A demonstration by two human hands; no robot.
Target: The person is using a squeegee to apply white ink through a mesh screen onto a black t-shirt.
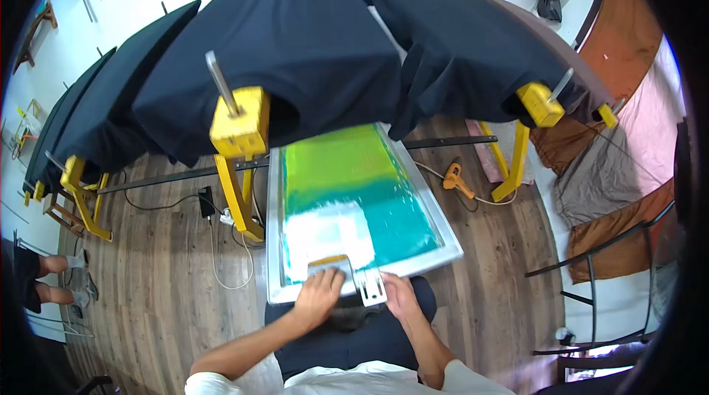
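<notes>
Silver-rimmed frame point(275, 232) at 6 o'clock in view, green mesh point(340, 155). White ink point(325, 229) at its 7. Left hand point(320, 293) curled on squeegee point(329, 259), 7 o'clock; right hand point(399, 296) at 5, beside slotted bracket point(371, 293), grip unclear. Orange heat gun point(457, 179) at 2.

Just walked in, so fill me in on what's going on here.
A person in a white top is working at a framed screen. The left hand grips a flat, squeegee-like tool at the near part of a white patch. The right hand is at a slotted metal bracket by the near edge; its exact grip is unclear. Dark cloth drapes the boards beyond.
</notes>
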